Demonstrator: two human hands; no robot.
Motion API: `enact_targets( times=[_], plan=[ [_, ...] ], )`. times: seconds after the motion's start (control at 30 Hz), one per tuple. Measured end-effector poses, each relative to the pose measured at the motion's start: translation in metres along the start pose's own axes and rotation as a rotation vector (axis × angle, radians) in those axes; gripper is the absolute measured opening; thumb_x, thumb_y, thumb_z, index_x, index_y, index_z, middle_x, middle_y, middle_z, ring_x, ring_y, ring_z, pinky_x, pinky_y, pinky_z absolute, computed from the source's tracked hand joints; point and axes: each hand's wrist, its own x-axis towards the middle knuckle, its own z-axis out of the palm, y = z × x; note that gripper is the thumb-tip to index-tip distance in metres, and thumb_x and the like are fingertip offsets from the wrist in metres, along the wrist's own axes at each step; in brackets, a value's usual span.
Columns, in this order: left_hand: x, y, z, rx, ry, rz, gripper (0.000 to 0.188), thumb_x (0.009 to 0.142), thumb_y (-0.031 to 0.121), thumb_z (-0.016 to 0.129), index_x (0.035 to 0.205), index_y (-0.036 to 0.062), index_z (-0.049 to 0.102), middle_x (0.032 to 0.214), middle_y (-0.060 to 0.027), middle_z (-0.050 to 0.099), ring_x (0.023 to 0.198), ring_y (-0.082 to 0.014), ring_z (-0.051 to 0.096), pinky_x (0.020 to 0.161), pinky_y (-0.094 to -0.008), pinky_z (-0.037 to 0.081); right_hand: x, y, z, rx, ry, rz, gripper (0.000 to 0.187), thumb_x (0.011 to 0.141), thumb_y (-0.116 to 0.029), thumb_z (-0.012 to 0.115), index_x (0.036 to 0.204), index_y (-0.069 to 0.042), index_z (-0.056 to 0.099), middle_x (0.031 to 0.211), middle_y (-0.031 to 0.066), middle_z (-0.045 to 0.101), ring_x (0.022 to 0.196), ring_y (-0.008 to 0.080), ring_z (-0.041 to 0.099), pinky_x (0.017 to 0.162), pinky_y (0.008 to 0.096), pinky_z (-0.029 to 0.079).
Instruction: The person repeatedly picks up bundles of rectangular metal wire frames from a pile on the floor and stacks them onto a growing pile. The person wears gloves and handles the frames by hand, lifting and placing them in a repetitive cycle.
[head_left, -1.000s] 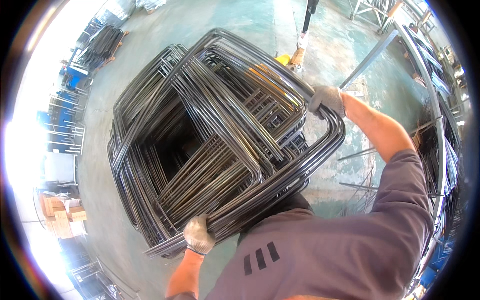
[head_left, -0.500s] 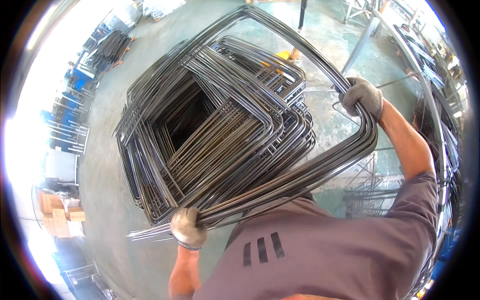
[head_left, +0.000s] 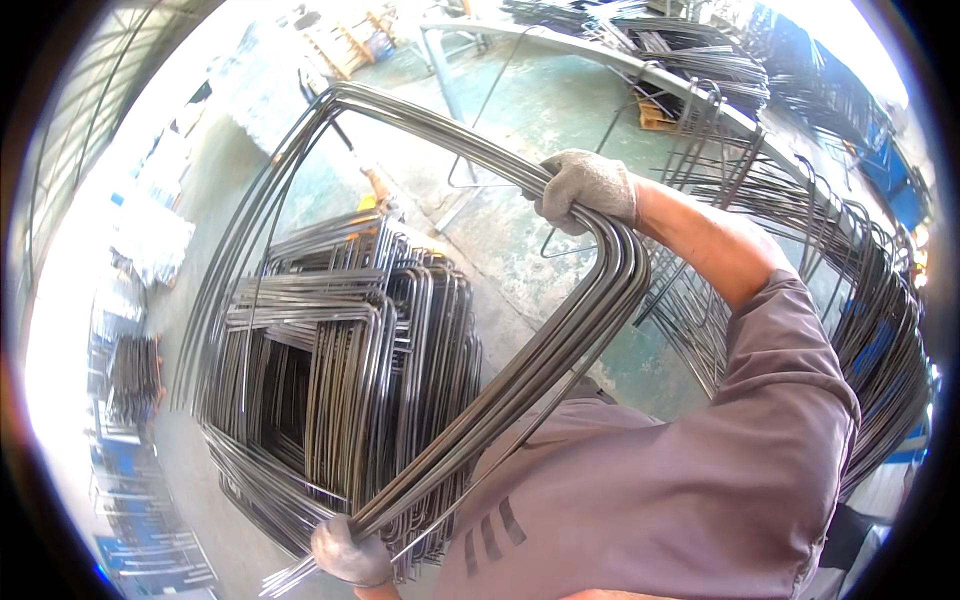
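Between my two gloved hands I carry a bundle of bent metal rods (head_left: pixel 520 375), shaped like wide U frames with rounded corners. My right hand (head_left: pixel 587 192), in a grey knit glove, is closed around the upper side of the bundle close to a bend. Lower left, my left hand (head_left: pixel 350 552) grips the bundle near its loose rod ends, also gloved. Below and left of the bundle stands a tall stack of similar bent rods (head_left: pixel 340 400), laid crosswise around a dark hollow. The bundle's far corner reaches out above that stack.
A long metal rack (head_left: pixel 650 75) curves along the right, with many bent rods (head_left: pixel 860 330) hanging on it. More rods (head_left: pixel 690 60) lie on a wooden pallet (head_left: pixel 655 113) at the back. A dark rod pile (head_left: pixel 135 375) and blue items (head_left: pixel 140 500) are far left.
My view has turned to the right, so the stack appears further left. The held bundle has swung with me and stands apart from the stack at its right side. Both hands keep their grip.
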Motion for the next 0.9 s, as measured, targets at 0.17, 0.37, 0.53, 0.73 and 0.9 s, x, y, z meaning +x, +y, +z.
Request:
enact_targets(
  times=[0.17, 0.37, 0.53, 0.73, 0.9],
  plan=[
    [0.051, 0.045, -0.001, -0.01, 0.1, 0.151, 0.021, 0.066, 0.0, 0.064, 0.087, 0.0044, 0.06, 0.077, -0.0157, 0.055, 0.071, -0.0416, 0.057, 0.067, -0.0525, 0.045, -0.052, -0.01, -0.073, 0.021, 0.142, -0.06, 0.026, 0.07, 0.004, 0.07, 0.095, 0.002, 0.064, 0.074, 0.0045, 0.06, 0.054, 0.0124, 0.056, 0.046, 0.03, 0.041],
    [0.083, 0.124, -0.008, -0.074, 0.107, 0.219, 0.023, 0.071, -0.003, 0.065, 0.093, 0.0054, 0.066, 0.079, -0.016, 0.06, 0.072, -0.0417, 0.06, 0.069, -0.0518, 0.051, -0.084, 0.01, -0.204, 0.059, -0.057, -0.261, 0.02, 0.101, -0.012, 0.07, 0.113, 0.005, 0.069, 0.083, 0.0092, 0.072, 0.066, 0.0152, 0.069, 0.058, 0.03, 0.057],
    [0.077, 0.171, 0.011, -0.145, 0.0, 0.218, 0.03, 0.062, -0.004, 0.068, 0.09, 0.0075, 0.067, 0.076, -0.0122, 0.059, 0.069, -0.0378, 0.061, 0.062, -0.0504, 0.048, -0.125, 0.01, -0.213, 0.061, 0.207, -0.133, 0.038, 0.076, -0.007, 0.072, 0.112, 0.003, 0.063, 0.073, 0.004, 0.06, 0.05, 0.013, 0.055, 0.045, 0.03, 0.047],
    [0.032, 0.194, 0.023, -0.188, -0.099, 0.156, 0.028, 0.059, -0.002, 0.071, 0.084, 0.01, 0.067, 0.075, -0.0113, 0.06, 0.069, -0.0373, 0.062, 0.062, -0.0511, 0.047, -0.118, 0.057, -0.237, 0.041, 0.169, 0.025, 0.035, 0.071, -0.002, 0.072, 0.104, 0.003, 0.061, 0.07, 0.0054, 0.059, 0.049, 0.0167, 0.056, 0.043, 0.0322, 0.046],
    [-0.025, 0.204, 0.048, -0.299, -0.227, 0.068, 0.023, 0.062, 0.004, 0.076, 0.082, 0.012, 0.069, 0.075, -0.0099, 0.062, 0.07, -0.0363, 0.065, 0.063, -0.0502, 0.051, -0.112, 0.09, -0.231, -0.048, 0.156, 0.178, 0.023, 0.068, 0.0, 0.068, 0.089, -0.001, 0.059, 0.068, 0.0079, 0.059, 0.048, 0.0186, 0.055, 0.045, 0.0336, 0.045]
  ],
)
